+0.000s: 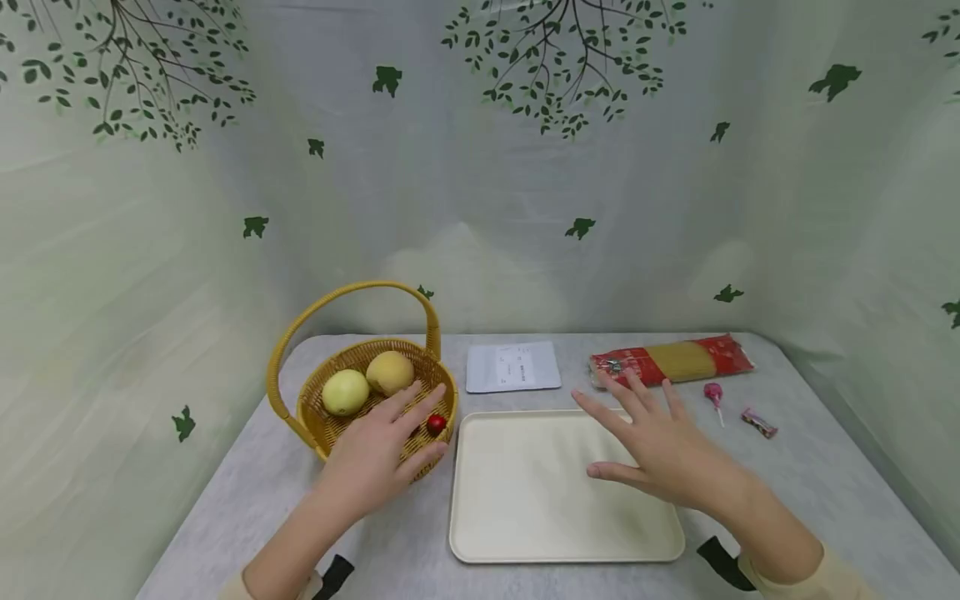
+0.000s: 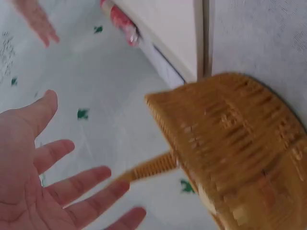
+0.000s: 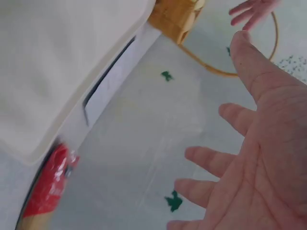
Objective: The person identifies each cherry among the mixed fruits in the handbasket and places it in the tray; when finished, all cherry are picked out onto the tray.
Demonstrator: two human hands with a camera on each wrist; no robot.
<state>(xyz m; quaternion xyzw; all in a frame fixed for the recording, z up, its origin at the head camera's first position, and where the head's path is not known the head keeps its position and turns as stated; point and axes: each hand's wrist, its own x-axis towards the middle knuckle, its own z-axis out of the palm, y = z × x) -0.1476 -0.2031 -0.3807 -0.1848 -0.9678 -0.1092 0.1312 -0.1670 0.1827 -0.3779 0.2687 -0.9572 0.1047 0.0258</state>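
Your left hand hangs over the basket – fingers spread and free | your right hand hangs over the right of the tray – fingers spread and free | basket sits left of the tray, with two yellow fruits and a red fruit inside | pasta, lollipop and candy lie past your right hand

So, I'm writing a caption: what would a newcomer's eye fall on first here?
Probably the left hand, spread in front of the wicker basket in the head view, and the right hand, spread before the cream tray. Next might come the small round red thing inside the basket and the red-and-yellow packet at the back right.
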